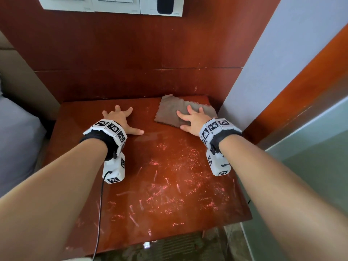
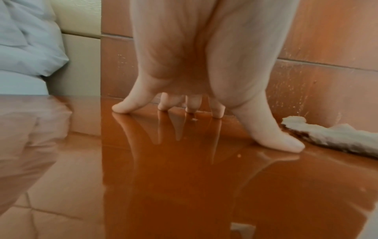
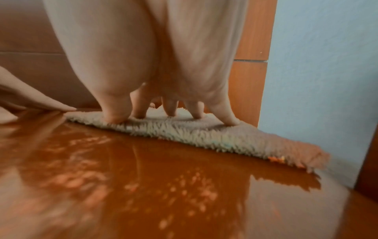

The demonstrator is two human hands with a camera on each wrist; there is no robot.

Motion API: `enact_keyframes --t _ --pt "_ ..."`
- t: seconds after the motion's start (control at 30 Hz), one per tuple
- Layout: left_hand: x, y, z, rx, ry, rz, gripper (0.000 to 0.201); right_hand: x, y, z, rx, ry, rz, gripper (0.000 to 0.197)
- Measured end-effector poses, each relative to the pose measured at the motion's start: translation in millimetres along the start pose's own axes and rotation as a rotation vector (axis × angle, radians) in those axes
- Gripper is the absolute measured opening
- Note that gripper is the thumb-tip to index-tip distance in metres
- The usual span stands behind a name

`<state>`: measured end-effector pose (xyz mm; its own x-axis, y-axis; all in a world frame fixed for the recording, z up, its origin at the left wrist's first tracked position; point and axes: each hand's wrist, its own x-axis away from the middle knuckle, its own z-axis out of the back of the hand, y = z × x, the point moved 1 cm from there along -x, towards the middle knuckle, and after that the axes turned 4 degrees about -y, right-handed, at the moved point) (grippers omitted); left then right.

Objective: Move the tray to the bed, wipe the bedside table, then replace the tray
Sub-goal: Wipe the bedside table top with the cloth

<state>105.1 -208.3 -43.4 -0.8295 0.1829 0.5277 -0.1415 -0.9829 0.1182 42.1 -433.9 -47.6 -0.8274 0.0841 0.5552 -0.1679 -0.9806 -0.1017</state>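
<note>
The glossy red-brown bedside table [image 1: 160, 185] fills the head view. A grey-brown fluffy cloth [image 1: 169, 110] lies flat at its back right corner. My right hand [image 1: 192, 117] presses on the cloth [image 3: 214, 137] with fingers spread straight, and the fingertips [image 3: 233, 122] sink into the pile. My left hand [image 1: 122, 119] rests on the bare table top [image 2: 184, 177] left of the cloth, fingers spread and fingertips [image 2: 122, 110] touching the wood. The cloth's edge [image 2: 337, 139] shows beside my left thumb. No tray is in view.
The bed with grey-white bedding [image 1: 17, 140] and a pillow [image 2: 26, 40] lies left of the table. A red-brown wall panel [image 1: 131, 63] backs the table. A pale blue wall [image 1: 273, 72] closes its right side. White switch plates [image 1: 113, 4] hang above.
</note>
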Motion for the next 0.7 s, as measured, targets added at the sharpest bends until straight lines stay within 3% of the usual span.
enact_keyframes --t 0.23,0.4,0.47,0.53,0.7 --pt "2.2 -5.3 -4.9 0.09 0.0 0.019 0.101 24.5 -4.8 -17.8 -0.063 0.015 0.021 0.046" --pt "16.0 -28.4 -10.4 0.16 0.063 0.011 0.096 26.2 -19.0 -22.2 -0.172 0.188 -0.065 0.041" --pt "19.9 -46.8 -6.2 0.16 0.073 0.05 0.095 22.9 -25.6 -18.4 -0.201 0.236 -0.087 0.051" --pt "23.7 -63.6 -5.8 0.15 0.042 0.095 0.096 15.1 -30.0 -13.8 -0.226 0.219 -0.116 0.062" --pt "20.8 -77.5 -19.0 0.141 0.013 0.097 0.097 -7.4 -44.1 -14.8 -0.181 0.087 -0.176 0.064"
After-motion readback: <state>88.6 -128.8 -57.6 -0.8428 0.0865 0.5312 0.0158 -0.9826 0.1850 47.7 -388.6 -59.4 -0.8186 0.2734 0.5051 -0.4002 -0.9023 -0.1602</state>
